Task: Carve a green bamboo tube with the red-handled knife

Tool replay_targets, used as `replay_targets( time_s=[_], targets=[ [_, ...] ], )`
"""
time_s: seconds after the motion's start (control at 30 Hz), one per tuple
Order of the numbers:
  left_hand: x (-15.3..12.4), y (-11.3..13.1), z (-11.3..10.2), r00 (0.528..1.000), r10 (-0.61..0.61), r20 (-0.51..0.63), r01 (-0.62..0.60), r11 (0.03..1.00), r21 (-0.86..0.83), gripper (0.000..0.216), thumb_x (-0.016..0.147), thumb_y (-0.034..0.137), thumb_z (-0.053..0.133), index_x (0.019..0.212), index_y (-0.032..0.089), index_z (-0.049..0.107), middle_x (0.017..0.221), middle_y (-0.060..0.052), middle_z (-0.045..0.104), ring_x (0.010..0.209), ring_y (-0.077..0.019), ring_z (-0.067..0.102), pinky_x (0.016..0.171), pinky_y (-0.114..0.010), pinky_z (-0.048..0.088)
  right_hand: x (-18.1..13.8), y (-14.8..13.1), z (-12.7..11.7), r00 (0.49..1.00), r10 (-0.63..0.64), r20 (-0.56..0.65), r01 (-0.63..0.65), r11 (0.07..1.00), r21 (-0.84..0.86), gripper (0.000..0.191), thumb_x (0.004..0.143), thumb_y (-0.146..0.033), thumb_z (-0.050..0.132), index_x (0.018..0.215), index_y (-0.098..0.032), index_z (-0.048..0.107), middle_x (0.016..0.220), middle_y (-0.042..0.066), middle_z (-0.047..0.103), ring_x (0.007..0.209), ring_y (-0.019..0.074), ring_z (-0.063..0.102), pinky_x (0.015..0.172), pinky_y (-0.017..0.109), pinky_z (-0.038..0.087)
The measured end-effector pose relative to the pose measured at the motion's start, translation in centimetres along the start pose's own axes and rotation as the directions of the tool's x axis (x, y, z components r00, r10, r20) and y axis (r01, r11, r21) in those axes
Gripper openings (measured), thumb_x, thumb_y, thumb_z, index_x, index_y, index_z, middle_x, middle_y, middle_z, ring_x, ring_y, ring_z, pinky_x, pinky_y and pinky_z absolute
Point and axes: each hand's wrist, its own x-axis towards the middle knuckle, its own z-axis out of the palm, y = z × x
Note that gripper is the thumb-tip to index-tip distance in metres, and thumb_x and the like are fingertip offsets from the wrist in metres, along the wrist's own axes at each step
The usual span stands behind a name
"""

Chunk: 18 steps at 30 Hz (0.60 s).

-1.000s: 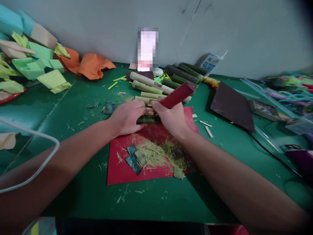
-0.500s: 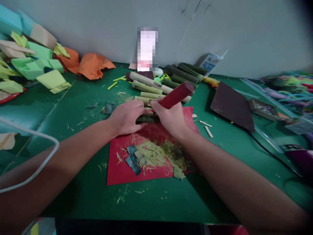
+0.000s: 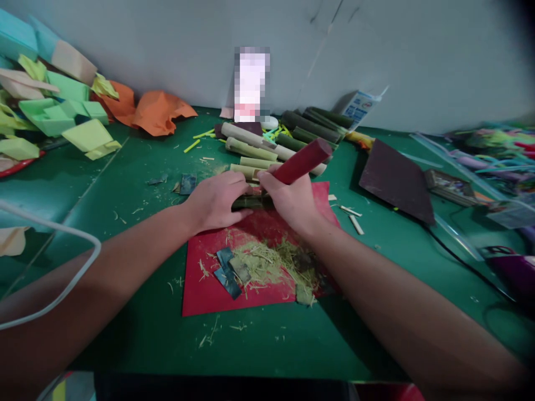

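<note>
A green bamboo piece (image 3: 253,203) lies crosswise over the red sheet (image 3: 200,295). My left hand (image 3: 215,201) is closed around its left end, thumb on the near side. In my right hand (image 3: 290,201), the fingers wrap a tool with a thick red handle (image 3: 304,161) that slants up to the right. Its working end sits at the bamboo, mostly hidden by my fingers. Pale shavings (image 3: 267,262) are heaped on the near half of the sheet, beside dark sandpaper-like scraps (image 3: 228,273).
More bamboo lengths (image 3: 251,150) lie just beyond my hands. A dark board (image 3: 397,181) is on the right, near a black cable. Folded coloured paper (image 3: 62,106) and orange paper (image 3: 163,113) fill the back left. A white cable (image 3: 94,248) loops over my left forearm.
</note>
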Motion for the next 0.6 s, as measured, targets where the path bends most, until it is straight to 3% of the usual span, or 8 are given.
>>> replay_targets(
  time_s=[0.6],
  targets=[
    [0.24, 0.26, 0.49, 0.996, -0.08, 0.032, 0.08, 0.997, -0.017, 0.031, 0.091, 0.039, 0.059, 0.108, 0.015, 0.068, 0.1, -0.011, 0.063, 0.099, -0.0271, 0.06, 0.084, -0.04, 0.051, 0.69, 0.46, 0.46, 1.0, 0.019, -0.008, -0.02, 0.998, -0.062, 0.029, 0.077, -0.028, 0.063, 0.055, -0.022, 0.045, 0.056, -0.004, 0.047, 0.058, 0.0118, 0.045, 0.057, 0.03, 0.034]
  ],
)
